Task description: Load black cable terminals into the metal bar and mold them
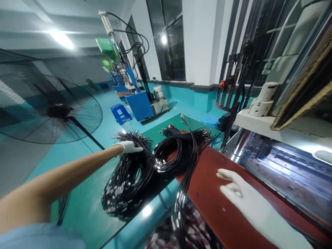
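Observation:
My left hand, in a white glove, grips the upper part of a thick bundle of black cables at the left. Small metal ends stick up from the top of this bundle, and its long loop hangs downward. Beside it lies a coiled bundle of black cables, also with metal ends. A thinner strand of black cables crosses that coil and drapes over the table edge toward my lap. Over the red tabletop, my white-gloved right hand has its fingers loosely bent and apart, with nothing between them.
On the right stands a press machine with a metal bed close to my right hand. A large fan is at the left. Farther back are a blue stool and blue machines. Checked cloth shows below the table edge.

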Available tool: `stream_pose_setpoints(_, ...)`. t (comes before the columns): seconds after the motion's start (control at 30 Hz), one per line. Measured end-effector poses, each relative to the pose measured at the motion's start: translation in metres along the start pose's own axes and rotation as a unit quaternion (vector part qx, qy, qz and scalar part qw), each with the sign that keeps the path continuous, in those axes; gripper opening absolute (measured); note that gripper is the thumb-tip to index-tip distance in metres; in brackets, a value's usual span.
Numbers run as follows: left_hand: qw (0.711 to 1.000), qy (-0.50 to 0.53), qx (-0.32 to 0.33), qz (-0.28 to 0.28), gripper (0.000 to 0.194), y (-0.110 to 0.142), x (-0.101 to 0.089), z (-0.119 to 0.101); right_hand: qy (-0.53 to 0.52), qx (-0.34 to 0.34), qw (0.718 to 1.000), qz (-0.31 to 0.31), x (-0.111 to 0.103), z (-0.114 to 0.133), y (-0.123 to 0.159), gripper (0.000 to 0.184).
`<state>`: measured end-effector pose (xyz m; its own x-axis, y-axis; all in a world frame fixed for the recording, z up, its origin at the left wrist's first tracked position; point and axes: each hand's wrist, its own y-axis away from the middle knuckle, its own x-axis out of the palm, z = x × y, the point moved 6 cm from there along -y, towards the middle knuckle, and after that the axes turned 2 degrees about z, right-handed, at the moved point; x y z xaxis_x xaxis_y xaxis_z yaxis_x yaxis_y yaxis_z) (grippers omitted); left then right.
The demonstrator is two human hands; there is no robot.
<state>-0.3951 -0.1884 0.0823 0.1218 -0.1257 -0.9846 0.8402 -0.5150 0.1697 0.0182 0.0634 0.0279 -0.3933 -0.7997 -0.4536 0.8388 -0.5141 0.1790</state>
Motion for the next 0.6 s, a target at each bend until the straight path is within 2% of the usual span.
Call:
stream_pose_setpoints(0.07,0.999,-0.027,0.03,-0.015,0.059,-0.017,-0.005,-0.001,0.006,0.01,1.0,-0.026,-0.012,-0.013,0.005,0.071)
stream_pose_setpoints(0.13,0.995,-0.045,0.086,-0.023,0.056,-0.03,-0.001,-0.013,0.003,0.005,0.999,-0.043,-0.018,-0.019,0.007,0.072)
stream_pose_setpoints(0.2,0.987,-0.053,0.153,0.003,0.05,-0.039,0.017,-0.027,0.001,-0.005,0.999,-0.045,-0.017,-0.017,0.006,0.07)
stream_pose_setpoints(0.27,0.977,-0.062,0.199,0.055,0.044,-0.042,0.042,-0.033,0.019,-0.011,0.999,-0.031,-0.012,-0.01,0.005,0.066)
stream_pose_setpoints(0.33,0.968,-0.073,0.216,0.103,0.05,-0.041,0.064,-0.024,0.048,-0.009,0.999,-0.017,-0.008,-0.005,0.007,0.064)
stream_pose_setpoints(0.4,0.963,-0.084,0.22,0.133,0.055,-0.038,0.079,-0.007,0.063,-0.009,0.998,-0.029,-0.012,-0.005,0.013,0.064)
stream_pose_setpoints(0.5,0.957,-0.1,0.224,0.155,0.044,-0.033,0.086,0.011,0.06,-0.004,0.995,-0.084,-0.034,-0.022,0.035,0.064)
stream_pose_setpoints(0.6,0.952,-0.115,0.236,0.156,0.036,-0.016,0.074,0.0,0.064,0.029,0.987,-0.145,-0.068,-0.046,0.071,0.056)
